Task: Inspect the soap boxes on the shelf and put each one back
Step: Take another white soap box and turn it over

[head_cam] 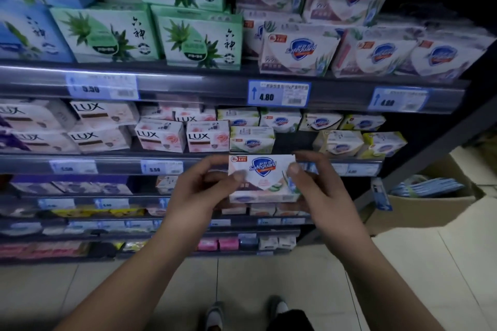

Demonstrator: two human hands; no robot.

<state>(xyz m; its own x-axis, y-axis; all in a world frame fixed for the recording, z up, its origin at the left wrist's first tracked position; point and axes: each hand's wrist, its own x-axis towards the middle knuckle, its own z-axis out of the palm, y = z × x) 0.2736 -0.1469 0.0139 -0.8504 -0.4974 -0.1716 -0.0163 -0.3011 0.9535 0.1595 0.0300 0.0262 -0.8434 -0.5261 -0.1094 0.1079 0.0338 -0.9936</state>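
Observation:
A white Safeguard soap box (pixel 263 176) with a blue shield logo is held face-up in front of the shelf, just below the middle shelf's rail. My left hand (pixel 200 191) grips its left end, thumb on the front face. My right hand (pixel 320 185) grips its right end the same way. Behind the box, the middle shelf (pixel 293 141) shows a gap between other Safeguard boxes (pixel 252 140). More Safeguard boxes (pixel 298 52) stand on the upper shelf.
Green aloe boxes (pixel 199 40) and blue boxes fill the upper left; LUX boxes (pixel 161 136) sit at the middle left. Lower shelves hold several small soaps. A cardboard carton (pixel 419 212) stands on the tiled floor at right. My shoes (pixel 215 316) are below.

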